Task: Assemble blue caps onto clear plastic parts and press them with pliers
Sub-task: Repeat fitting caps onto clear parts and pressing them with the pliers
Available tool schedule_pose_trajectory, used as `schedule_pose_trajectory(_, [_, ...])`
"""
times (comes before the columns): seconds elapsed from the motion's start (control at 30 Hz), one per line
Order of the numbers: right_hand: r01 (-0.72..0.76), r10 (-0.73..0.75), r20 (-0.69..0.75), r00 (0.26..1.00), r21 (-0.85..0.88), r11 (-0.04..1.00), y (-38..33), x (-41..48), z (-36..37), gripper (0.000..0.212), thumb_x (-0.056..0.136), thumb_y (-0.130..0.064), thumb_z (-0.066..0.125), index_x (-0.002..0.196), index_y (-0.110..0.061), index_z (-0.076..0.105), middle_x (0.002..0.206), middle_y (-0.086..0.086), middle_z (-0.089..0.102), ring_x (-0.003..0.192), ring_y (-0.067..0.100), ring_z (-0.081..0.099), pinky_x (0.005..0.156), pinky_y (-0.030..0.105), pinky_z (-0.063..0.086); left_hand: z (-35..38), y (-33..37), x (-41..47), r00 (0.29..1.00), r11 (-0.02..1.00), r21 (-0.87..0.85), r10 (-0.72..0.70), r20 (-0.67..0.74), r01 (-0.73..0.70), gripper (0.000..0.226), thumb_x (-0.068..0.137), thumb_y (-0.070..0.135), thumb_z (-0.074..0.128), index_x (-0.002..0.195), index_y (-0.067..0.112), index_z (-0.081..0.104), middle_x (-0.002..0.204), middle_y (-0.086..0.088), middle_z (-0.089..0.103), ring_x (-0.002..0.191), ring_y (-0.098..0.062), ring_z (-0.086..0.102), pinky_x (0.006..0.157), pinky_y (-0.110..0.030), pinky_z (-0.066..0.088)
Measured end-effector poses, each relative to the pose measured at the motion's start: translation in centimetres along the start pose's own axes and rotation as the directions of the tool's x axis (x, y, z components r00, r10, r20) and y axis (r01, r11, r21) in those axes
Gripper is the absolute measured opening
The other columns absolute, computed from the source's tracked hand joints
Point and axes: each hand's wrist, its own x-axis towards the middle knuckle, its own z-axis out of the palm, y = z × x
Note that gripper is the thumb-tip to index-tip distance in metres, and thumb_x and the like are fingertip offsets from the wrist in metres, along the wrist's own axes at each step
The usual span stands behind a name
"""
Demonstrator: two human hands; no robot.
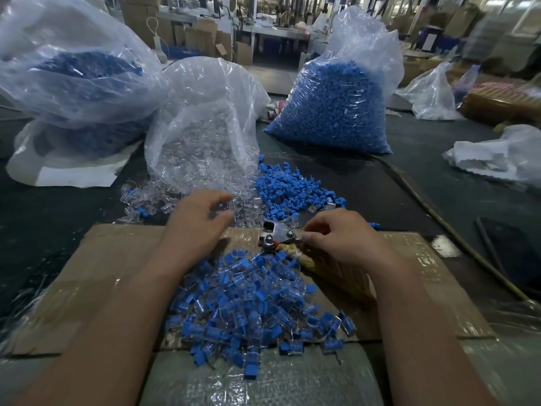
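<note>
1. While two bare forearms reach over one taped cardboard sheet [117,273], the left hand [202,218] lies palm down at the sheet's far edge, with its fingers loosely spread and slightly bent over the spill of clear plastic parts [175,197].
2. The right hand [339,238] is curled, with thumb and forefinger drawn together against the metal head of the one pair of pliers [278,235]. They seem to pinch the tool itself, though a small piece between the fingertips would be too blurred to make out.
3. The pliers lie on the cardboard's far edge with the head pointing left, and their wrapped handles run under the right palm.
4. One heap of assembled pieces [257,303], clear bodies with blue tops, lies on the cardboard between the two forearms, just below the pliers.
5. One loose pile of blue caps [292,189] lies on the dark table [439,159] beyond the right hand, touching the clear spill on its left.
6. Three large plastic bags stand behind:
   - an open bag of clear parts [205,127] in the middle, its mouth feeding the spill;
   - a full bag of blue caps [336,98] to its right;
   - a third bag with blue contents [73,68] to its left.
7. Two crumpled pale bags [497,153] lie further right, well apart from the work.
</note>
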Motion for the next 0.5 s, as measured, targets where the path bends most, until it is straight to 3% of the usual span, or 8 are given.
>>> schedule_pose_trajectory(0.1, [-0.013, 0.010, -0.083, 0.997, -0.040, 0.999, 0.1, 0.1, 0.0, 0.016, 0.091, -0.030, 0.054, 0.101, -0.023, 0.065, 0.085, -0.014, 0.051, 0.080, 0.005, 0.047, 0.070, 0.023, 0.037, 0.7, -0.2, 0.0, 0.977, 0.992, 0.120, 0.005, 0.215, -0.032, 0.044, 0.090, 0.033, 0.053, 0.134, 0.032, 0.044, 0.147, -0.003, 0.034, 0.134, -0.021, 0.031, 0.112, -0.044, 0.022])
schedule_pose_trajectory(0.2, [-0.039, 0.031, -0.169, 0.985, -0.041, 0.998, 0.3, 0.2, 0.0, 0.016, 0.092, -0.027, 0.053, 0.101, -0.022, 0.065, 0.088, -0.011, 0.053, 0.083, 0.007, 0.048, 0.072, 0.026, 0.038, 1.1, -0.4, 0.2, 0.945, 0.967, 0.255, -0.075, 0.319, -0.009, 0.044, 0.092, 0.039, 0.048, 0.135, 0.030, 0.044, 0.151, -0.002, 0.026, 0.138, -0.021, 0.024, 0.113, -0.042, 0.020])
schedule_pose_trajectory(0.37, [-0.068, 0.058, -0.262, 0.963, -0.031, 0.997, 0.6, 0.8, 0.0, 0.017, 0.092, -0.023, 0.052, 0.101, -0.020, 0.066, 0.092, -0.007, 0.060, 0.081, 0.007, 0.049, 0.070, 0.026, 0.038, 1.0, -0.2, 0.4, 0.975, 0.969, 0.248, -0.045, 0.217, -0.010, 0.033, 0.093, 0.021, 0.051, 0.125, 0.017, 0.057, 0.137, -0.002, 0.050, 0.126, -0.018, 0.043, 0.102, -0.029, 0.031])
schedule_pose_trajectory(0.5, [-0.024, 0.027, -0.339, 0.941, 0.012, 1.000, 0.8, 1.3, 0.2, 0.019, 0.092, -0.019, 0.052, 0.105, -0.018, 0.066, 0.100, -0.004, 0.064, 0.082, 0.007, 0.049, 0.072, 0.024, 0.037, 0.7, 0.1, 0.3, 0.991, 0.973, 0.230, -0.055, 0.120, 0.026, 0.026, 0.090, 0.016, 0.057, 0.115, 0.016, 0.065, 0.120, -0.001, 0.064, 0.098, -0.012, 0.057, 0.082, -0.021, 0.036])
